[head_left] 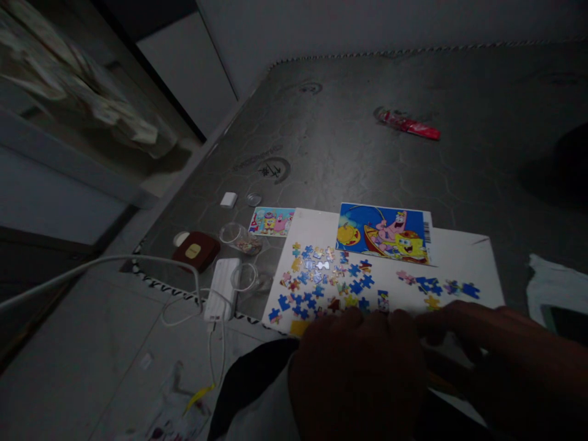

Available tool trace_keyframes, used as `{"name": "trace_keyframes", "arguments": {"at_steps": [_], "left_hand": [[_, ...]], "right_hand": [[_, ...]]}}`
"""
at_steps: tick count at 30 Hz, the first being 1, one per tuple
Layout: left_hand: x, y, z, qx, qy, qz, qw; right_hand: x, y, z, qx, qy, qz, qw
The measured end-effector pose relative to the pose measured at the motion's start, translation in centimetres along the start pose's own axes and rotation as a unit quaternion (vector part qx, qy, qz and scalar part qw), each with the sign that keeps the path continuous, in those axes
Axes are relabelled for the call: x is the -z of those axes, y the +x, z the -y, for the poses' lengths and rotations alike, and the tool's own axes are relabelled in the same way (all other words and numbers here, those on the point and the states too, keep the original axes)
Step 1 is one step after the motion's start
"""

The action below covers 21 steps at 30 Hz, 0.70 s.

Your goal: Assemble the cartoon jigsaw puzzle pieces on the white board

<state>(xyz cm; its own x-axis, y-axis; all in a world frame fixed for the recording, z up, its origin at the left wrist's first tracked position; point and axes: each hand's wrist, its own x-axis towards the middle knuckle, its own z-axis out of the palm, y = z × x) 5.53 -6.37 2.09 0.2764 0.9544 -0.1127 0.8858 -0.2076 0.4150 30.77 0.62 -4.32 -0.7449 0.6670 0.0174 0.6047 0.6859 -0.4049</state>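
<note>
Several small jigsaw pieces (328, 278), mostly blue and yellow, lie scattered on a white board (463, 254) on a grey mattress. A cartoon reference picture (384, 233) lies at the board's far edge. My left hand (358, 367) rests at the board's near edge, knuckles up, fingers curled down over the pieces there. My right hand (487, 343) reaches in from the right, fingers stretched leftward and meeting the left hand. Both are dark and close to the camera; whatever lies between the fingers is hidden.
Left of the board lie a second cartoon card (272, 220), clear plastic tubes (241, 237), a white power bank (223, 288) with a cable, a dark red case (197, 250) and a small white box (228, 199). A red wrapper (408, 124) lies farther back.
</note>
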Motion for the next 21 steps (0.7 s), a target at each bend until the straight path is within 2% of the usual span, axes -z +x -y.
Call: {"name": "trace_keyframes", "arguments": {"at_steps": [5,8,12,17,21], "left_hand": [[-0.5,0.1,0.5,-0.013,-0.006,0.006,1.0],[-0.4,0.2,0.4,-0.008,-0.006,0.003,1.0],[-0.4,0.1,0.4,-0.014,-0.005,0.008,1.0],[-0.5,0.0,0.3,-0.028,0.006,0.003,1.0],[-0.4,0.0,0.2,-0.022,0.033,0.013,0.999]], "right_hand": [[0.0,-0.2,0.5,-0.048,-0.002,0.0,0.999],[0.1,-0.1,1.6,-0.089,0.021,0.028,0.995],[0.2,0.3,3.6,-0.149,-0.006,0.014,0.989],[0.1,0.2,4.8,-0.138,-0.037,-0.025,0.989],[-0.1,-0.3,3.1,-0.125,-0.022,-0.001,0.992]]}}
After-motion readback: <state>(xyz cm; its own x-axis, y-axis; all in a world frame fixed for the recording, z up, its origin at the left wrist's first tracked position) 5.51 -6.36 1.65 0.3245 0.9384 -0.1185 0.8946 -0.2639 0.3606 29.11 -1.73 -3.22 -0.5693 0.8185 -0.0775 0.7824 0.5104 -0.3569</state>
